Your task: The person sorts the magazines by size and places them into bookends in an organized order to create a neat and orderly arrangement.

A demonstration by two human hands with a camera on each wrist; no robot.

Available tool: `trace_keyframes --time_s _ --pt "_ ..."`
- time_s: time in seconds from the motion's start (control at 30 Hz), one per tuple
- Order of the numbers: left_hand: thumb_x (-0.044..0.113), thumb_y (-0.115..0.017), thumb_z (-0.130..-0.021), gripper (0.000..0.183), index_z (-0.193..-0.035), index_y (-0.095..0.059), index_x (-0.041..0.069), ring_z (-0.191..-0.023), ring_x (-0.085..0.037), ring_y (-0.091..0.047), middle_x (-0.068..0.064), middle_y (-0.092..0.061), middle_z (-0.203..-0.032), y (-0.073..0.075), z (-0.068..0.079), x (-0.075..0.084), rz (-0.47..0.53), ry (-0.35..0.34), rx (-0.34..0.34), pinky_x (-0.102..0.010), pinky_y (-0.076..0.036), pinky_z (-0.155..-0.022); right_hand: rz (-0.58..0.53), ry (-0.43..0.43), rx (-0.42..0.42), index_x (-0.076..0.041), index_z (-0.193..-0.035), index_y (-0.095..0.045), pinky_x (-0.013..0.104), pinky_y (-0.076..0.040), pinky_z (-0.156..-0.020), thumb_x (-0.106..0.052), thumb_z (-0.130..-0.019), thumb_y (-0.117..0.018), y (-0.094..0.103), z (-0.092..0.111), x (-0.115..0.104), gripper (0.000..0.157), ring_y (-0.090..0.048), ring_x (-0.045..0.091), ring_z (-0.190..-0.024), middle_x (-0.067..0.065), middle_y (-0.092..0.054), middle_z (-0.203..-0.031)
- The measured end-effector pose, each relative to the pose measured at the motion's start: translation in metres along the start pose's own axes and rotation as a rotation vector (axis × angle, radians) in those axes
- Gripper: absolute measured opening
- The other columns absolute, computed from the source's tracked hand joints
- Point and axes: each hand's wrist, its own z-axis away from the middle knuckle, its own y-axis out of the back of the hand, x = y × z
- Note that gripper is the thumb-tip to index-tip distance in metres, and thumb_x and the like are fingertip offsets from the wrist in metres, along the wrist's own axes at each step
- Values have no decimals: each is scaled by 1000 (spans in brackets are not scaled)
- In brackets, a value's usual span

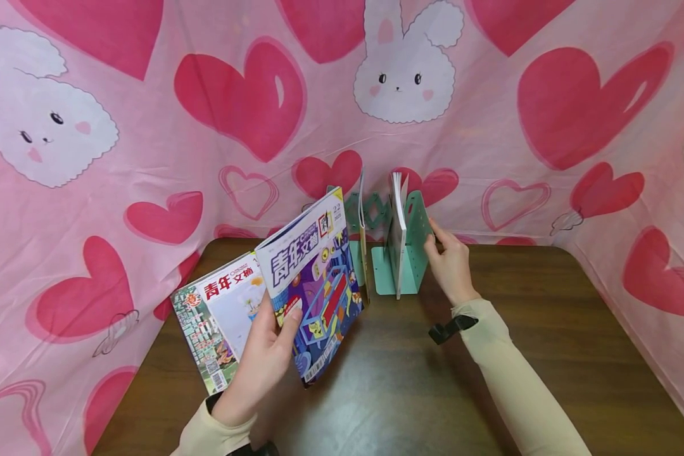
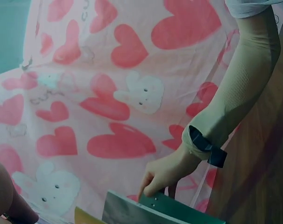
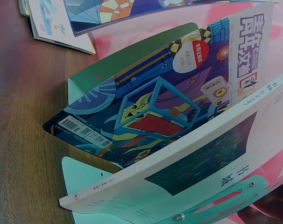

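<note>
My left hand (image 1: 265, 351) holds a magazine (image 1: 325, 285) with a purple and blue cover, thumb on the front, tilted above the table. With my right hand (image 1: 451, 263) I grip the edge of the right end plate of a mint-green expandable bookend (image 1: 417, 240). A thin white magazine (image 3: 202, 158) stands against that plate inside the bookend. Another magazine (image 3: 155, 102), with a purple and blue cover like the held one, stands at the left plate. A gap separates the two, with the folding lattice (image 1: 377, 212) behind it.
Left of the bookend, magazines (image 1: 230, 304) lie overlapping on the dark wooden table (image 1: 547, 354), partly hidden by my left hand and the held magazine. A pink cloth (image 1: 330, 95) with hearts and rabbits hangs behind the table and along its sides.
</note>
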Motion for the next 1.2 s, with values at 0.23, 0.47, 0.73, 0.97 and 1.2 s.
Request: trace_keyframes --time_s 0.23,0.47,0.73,0.97,1.2 --pt "-2 -48 -107 69 -166 -26 27 -138 -37 -54 -9 -41 -164 -10 4 4 -14 -23 -16 -56 -50 -102 -3 -13 -8 -1 -142 -62 6 -38 -65 -4 -102 -58 1 1 -1 40 -57 26 -76 24 -73 -115" --pt "-3 -46 -107 66 -165 -28 24 -137 -37 -55 -10 -44 -162 -19 6 7 26 -48 -45 -53 -51 -102 -1 -25 -8 -3 -143 -62 6 -38 -64 -4 -102 -58 1 1 0 41 -55 25 -75 24 -73 -109" --pt "2 -48 -108 63 -164 -28 23 -133 -40 -58 -12 -46 -160 -28 8 15 53 -24 -88 -58 -52 -100 -3 -8 -4 -1 -142 -63 7 -38 -65 -3 -101 -58 0 1 0 40 -55 24 -74 24 -73 -117" --pt "6 -47 -110 61 -164 -27 25 -133 -39 -58 -10 -47 -160 -34 9 19 84 -1 -122 -59 -51 -100 -6 -15 0 -1 -141 -63 6 -38 -64 -3 -101 -58 0 0 0 40 -56 24 -73 24 -73 -112" --pt "5 -47 -110 59 -163 -29 24 -135 -38 -57 -10 -46 -160 -38 8 14 78 0 -113 -60 -50 -102 -2 -15 -7 -1 -141 -63 7 -38 -62 -4 -102 -59 0 0 -1 40 -55 24 -72 24 -73 -110"
